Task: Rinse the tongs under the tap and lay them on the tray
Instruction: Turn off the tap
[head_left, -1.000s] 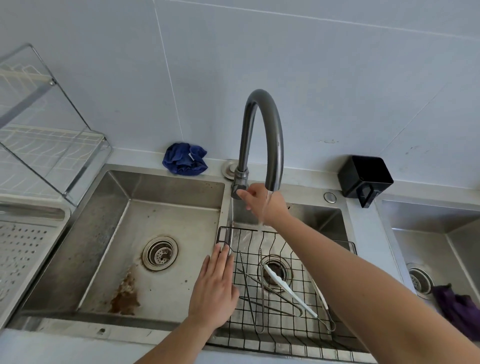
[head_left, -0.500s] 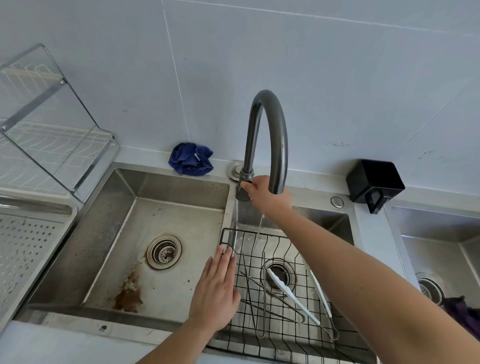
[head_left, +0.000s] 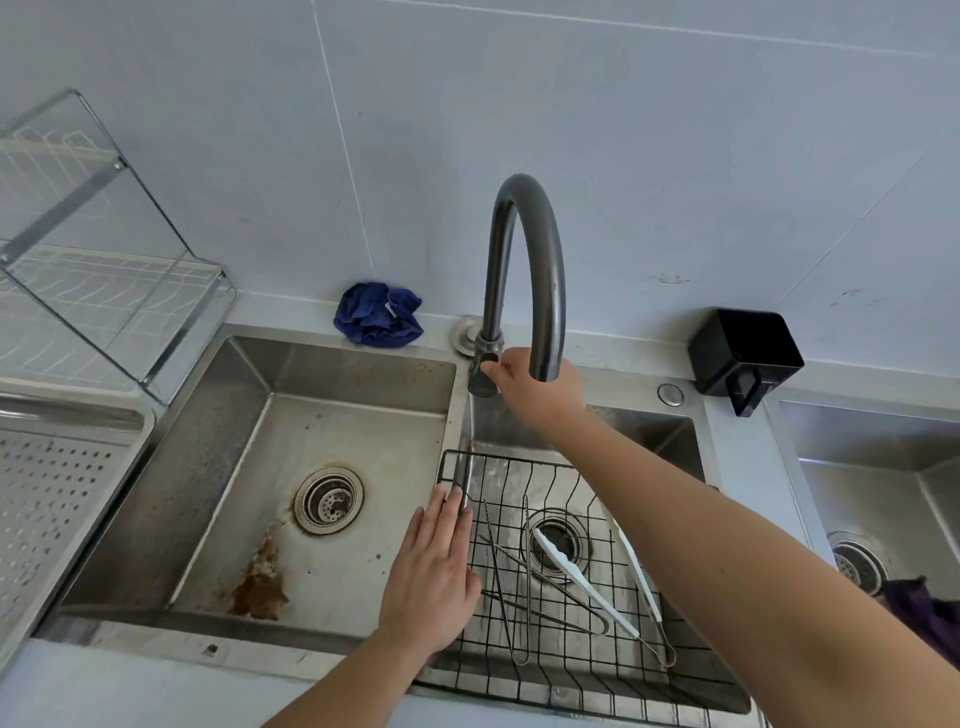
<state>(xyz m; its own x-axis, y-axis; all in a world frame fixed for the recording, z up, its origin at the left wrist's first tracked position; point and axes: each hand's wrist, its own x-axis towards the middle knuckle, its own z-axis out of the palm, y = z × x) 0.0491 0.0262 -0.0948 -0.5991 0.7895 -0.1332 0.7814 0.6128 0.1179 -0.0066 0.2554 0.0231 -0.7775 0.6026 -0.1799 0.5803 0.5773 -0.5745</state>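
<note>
Several tongs lie in a black wire basket (head_left: 519, 460) in the middle sink: white-tipped tongs (head_left: 576, 571) over the drain and thin metal tongs (head_left: 497, 577) to their left. The dark curved tap (head_left: 543, 260) arches above them. My right hand (head_left: 540, 392) reaches under the spout, its fingers closed on the tap handle (head_left: 480, 383) at the tap's base. My left hand (head_left: 431, 577) rests flat and empty on the divider at the basket's left edge, fingers together. A perforated metal tray (head_left: 57, 499) sits at the far left.
The left sink basin (head_left: 332, 431) has a rust stain near its drain. A blue cloth (head_left: 379, 319) lies behind it. A glass-sided dish rack (head_left: 93, 234) stands above the tray. A black holder (head_left: 743, 353) sits right of the tap. A purple cloth (head_left: 924, 613) lies in the right sink.
My right hand has moved from under the spout, where water ran over it, left and back onto the tap handle. My left hand has stayed on the divider.
</note>
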